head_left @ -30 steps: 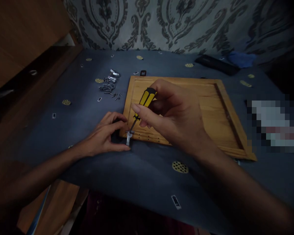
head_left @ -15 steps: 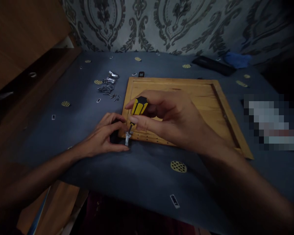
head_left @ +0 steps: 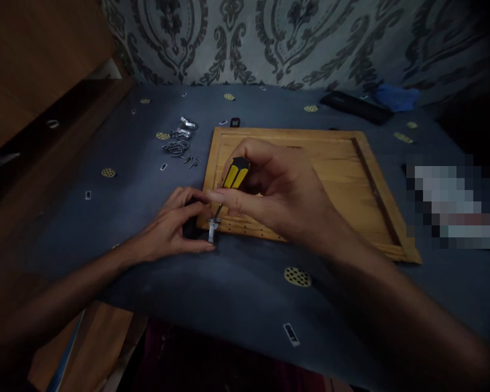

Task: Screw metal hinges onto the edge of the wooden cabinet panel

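Right fingers [head_left: 228, 198]: closed round the yellow-black handle of a screwdriver [head_left: 234, 175], thumb on top. The shaft slants down and left, tip on a small metal bracket [head_left: 212, 230].

Right hand [head_left: 281, 196]: over the near left part of a wood panel [head_left: 335, 163].

Left fingers [head_left: 196, 247]: half-curled, thumb and forefinger either side of the panel's near left corner. The forefinger tip touches the bracket; cannot tell whether it is pinched.

Left hand [head_left: 169, 226]: flat on the surface [head_left: 237, 294].

Bracket: at that corner, overhanging the panel's near edge.

Surface: blue-grey cloth with yellow dotted patches, panel lying flat.

Far left of the panel: loose screws and metal fittings [head_left: 182, 142].

Far right: dark flat object [head_left: 356, 106], blue cloth [head_left: 396, 97].

Room: dim, damask wallpaper [head_left: 269, 38] behind, wood furniture [head_left: 36, 60] at left.
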Demonstrator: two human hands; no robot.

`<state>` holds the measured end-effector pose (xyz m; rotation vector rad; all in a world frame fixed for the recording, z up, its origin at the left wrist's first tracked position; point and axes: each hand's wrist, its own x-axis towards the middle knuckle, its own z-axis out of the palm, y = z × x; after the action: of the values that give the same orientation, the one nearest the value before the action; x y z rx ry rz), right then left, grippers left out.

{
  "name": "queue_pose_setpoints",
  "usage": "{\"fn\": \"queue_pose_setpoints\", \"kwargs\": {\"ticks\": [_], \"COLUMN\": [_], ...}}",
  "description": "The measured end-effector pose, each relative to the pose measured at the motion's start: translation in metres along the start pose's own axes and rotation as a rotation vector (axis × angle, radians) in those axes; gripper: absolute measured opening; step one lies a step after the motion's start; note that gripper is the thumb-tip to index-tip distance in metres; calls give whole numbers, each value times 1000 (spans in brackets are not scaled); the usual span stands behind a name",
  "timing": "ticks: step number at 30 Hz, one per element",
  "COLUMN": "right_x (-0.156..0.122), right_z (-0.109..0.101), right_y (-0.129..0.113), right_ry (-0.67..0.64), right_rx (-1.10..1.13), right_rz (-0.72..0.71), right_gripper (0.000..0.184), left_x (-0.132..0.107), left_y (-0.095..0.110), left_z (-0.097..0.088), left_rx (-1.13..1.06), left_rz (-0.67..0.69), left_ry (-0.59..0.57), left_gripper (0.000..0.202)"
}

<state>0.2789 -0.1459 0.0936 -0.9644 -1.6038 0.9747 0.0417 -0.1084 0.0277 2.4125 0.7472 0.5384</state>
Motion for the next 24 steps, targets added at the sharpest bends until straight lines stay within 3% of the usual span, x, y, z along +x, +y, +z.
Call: {"fn": "queue_pose_setpoints", "kwargs": {"ticks": [6,15,20,24], "right_x": [0,-8,-5,-3], "right_z": [-7,14,15,11], "right_y": [-4,8,7,0], "right_ry": [-171,143,263,288], "right_rx": [99,-143,-81,-48], "right_rz": [37,-81,-174,-157], "right_gripper": [36,41,52,55], "left_x": [1,1,2,1], "left_y": [1,0,3,3], "left_z": [-2,-1,-4,-5], "left_rx": [-7,-4,14,15], "left_rz": [-6,-16,-26,-10], "left_ry": [-16,-25,-49,-36], "left_gripper": [50,50,46,44]}}
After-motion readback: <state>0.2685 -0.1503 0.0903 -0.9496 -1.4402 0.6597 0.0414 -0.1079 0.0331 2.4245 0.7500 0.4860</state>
